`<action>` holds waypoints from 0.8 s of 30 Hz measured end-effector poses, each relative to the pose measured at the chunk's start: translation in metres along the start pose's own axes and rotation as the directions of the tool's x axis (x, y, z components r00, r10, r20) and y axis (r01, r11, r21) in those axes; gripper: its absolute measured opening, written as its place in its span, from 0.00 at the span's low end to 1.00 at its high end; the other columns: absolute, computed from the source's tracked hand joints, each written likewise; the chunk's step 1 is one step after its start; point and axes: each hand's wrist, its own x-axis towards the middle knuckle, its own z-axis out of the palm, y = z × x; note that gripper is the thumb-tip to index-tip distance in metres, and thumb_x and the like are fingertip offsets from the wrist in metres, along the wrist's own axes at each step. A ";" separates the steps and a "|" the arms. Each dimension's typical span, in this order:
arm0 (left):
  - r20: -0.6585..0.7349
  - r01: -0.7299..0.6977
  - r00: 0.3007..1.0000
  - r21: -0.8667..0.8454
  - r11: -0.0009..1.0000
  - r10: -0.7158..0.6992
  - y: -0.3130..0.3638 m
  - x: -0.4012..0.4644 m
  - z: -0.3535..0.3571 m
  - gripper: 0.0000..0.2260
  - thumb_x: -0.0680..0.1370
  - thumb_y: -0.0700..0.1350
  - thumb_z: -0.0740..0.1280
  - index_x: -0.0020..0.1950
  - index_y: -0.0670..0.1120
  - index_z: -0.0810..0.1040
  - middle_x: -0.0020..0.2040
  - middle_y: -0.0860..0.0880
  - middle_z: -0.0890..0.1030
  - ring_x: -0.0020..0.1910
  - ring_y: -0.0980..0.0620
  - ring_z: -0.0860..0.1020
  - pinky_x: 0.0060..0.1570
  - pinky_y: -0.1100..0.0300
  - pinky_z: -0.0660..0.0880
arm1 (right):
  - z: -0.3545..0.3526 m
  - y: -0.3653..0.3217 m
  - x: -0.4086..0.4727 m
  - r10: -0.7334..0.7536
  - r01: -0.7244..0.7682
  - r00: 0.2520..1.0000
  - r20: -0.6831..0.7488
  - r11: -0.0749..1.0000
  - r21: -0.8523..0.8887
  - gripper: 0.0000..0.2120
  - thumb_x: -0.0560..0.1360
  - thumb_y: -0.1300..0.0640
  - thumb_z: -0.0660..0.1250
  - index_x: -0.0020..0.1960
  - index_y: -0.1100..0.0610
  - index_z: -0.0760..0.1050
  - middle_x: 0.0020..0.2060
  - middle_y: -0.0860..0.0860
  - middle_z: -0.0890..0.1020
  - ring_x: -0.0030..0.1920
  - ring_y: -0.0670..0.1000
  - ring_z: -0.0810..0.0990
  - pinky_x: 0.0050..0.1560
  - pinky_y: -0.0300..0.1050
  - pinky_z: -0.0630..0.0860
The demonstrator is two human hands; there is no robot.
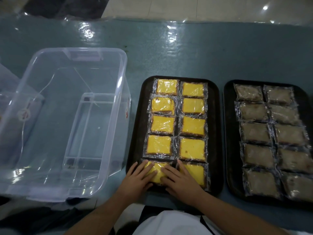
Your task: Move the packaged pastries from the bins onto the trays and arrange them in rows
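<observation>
Both hands rested flat on one wrapped yellow cake slice [156,172] at the near-left corner of the left tray [135,133]. The left hand [138,178] covered the slice's left side and the right hand [177,179] covered its right side and the seam toward the neighbouring slice [196,173]. The fingers of both hands lay extended on the wrapper, pressing down rather than curled round it; neither hand pinched or lifted the package. This hold appeared suited to sliding the slice into line with the column above it and squaring it against its neighbour.

The left tray was dark with rounded corners. It carried two columns of five yellow slices, each sealed in clear crinkled film with a browned crust edge showing. The slice under the hands completed the fifth row, so this tray was judged full.

The right tray [228,150] stood just beside the left one, apart by a narrow strip of table covering [220,56]. It held two columns of brown wrapped pastries [255,131], five rows visible, partly blurred toward the frame edge.

The clear plastic bin [105,150] stood to the left of the trays and held no pastries. A second clear container [6,99] was partly visible at the far left; its contents could not be determined. The task was judged near completion, with final alignment in hand.
</observation>
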 end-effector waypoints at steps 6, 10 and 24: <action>0.088 -0.009 0.996 0.008 1.000 0.008 -0.004 0.006 -0.004 0.23 0.82 0.59 0.56 0.76 0.57 0.68 0.80 0.52 0.62 0.79 0.45 0.60 0.73 0.42 0.58 | -0.001 0.001 0.000 0.014 -0.014 1.000 -0.012 1.000 -0.025 0.18 0.78 0.45 0.65 0.66 0.48 0.73 0.73 0.51 0.72 0.76 0.53 0.67 0.73 0.69 0.54; 0.120 -0.033 0.992 0.027 0.999 0.029 -0.009 0.011 -0.008 0.23 0.82 0.58 0.55 0.77 0.57 0.67 0.80 0.51 0.61 0.79 0.44 0.60 0.73 0.42 0.57 | -0.004 0.002 0.002 0.030 -0.030 1.000 0.004 0.998 -0.048 0.18 0.78 0.44 0.63 0.66 0.48 0.73 0.73 0.51 0.72 0.75 0.53 0.67 0.74 0.69 0.54; 0.131 0.009 0.991 -0.024 1.000 -0.005 0.001 0.016 -0.025 0.24 0.84 0.61 0.50 0.79 0.56 0.63 0.80 0.51 0.62 0.80 0.47 0.58 0.75 0.45 0.51 | -0.018 0.007 -0.001 0.067 -0.070 0.991 0.120 0.997 0.028 0.23 0.81 0.39 0.59 0.71 0.48 0.71 0.75 0.52 0.69 0.77 0.53 0.65 0.73 0.60 0.66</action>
